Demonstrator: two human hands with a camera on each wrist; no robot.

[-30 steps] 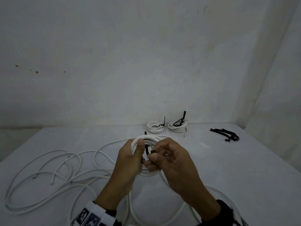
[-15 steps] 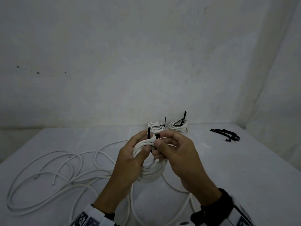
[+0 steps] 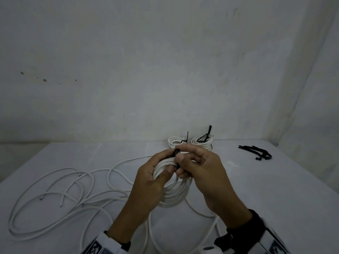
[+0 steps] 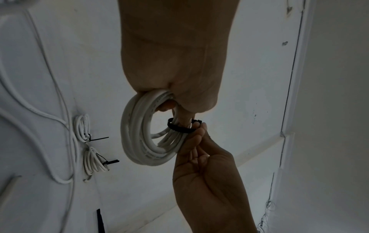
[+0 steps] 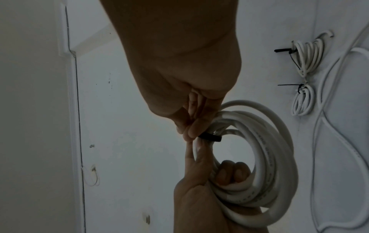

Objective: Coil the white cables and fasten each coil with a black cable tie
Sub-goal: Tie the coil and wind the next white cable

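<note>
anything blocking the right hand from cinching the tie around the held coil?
Nothing visible. The right hand already pinches the black cable tie, which loops the strands of the white coil beside the left hand gripping it. The tie's head is hidden by fingertips.

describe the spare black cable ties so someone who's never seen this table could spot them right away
Start at the white table and look to its far right corner, where the two walls meet. The spare black cable ties lie there in a small loose bundle, flat on the surface. Unlike the ties on the two finished coils to their left, or the one between the hands, they wrap no cable.
</note>
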